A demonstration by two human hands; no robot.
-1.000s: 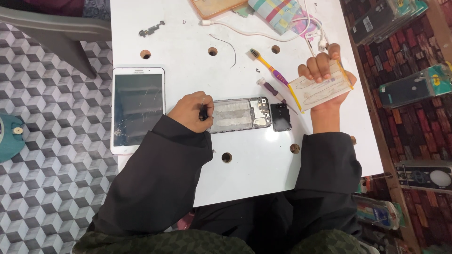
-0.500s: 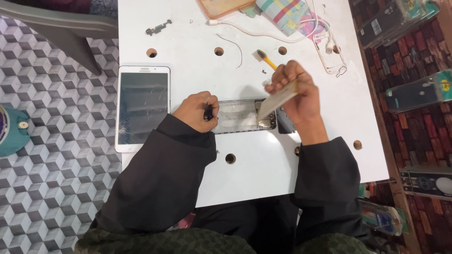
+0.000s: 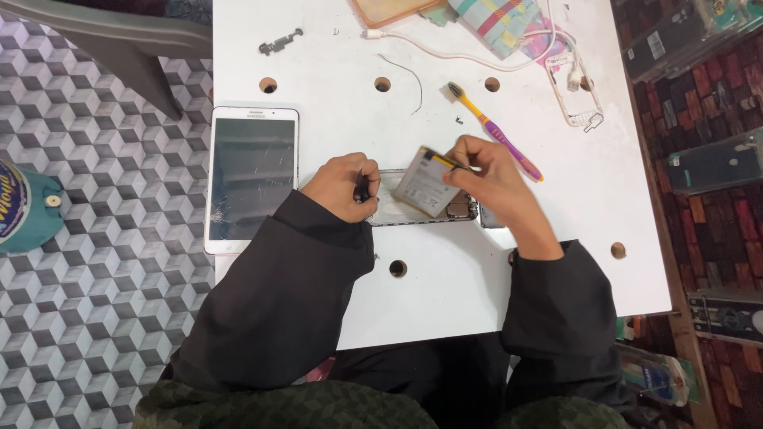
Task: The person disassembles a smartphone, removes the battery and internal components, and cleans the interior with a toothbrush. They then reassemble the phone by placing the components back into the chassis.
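An opened phone body (image 3: 421, 208), its back cover off and its metal insides showing, lies flat near the middle of a white table (image 3: 556, 262). Over it, the person's right hand (image 3: 485, 179) pinches a flat, pale rectangular battery (image 3: 425, 191) by its upper right corner, holding it tilted just above the phone's cavity. The left hand (image 3: 342, 184) rests clenched at the phone's left end, gripping a small dark tool (image 3: 362, 189) whose kind cannot be told. Both arms wear dark sleeves. Just beyond the right hand lies a yellow and purple toothbrush (image 3: 497, 133). To the left of the phone, a white tablet (image 3: 250, 176) with a cracked screen lies at the table's left edge. Farther back lie a white cable (image 3: 445, 54), a white phone frame (image 3: 574, 79) and a folded striped cloth (image 3: 497, 16).
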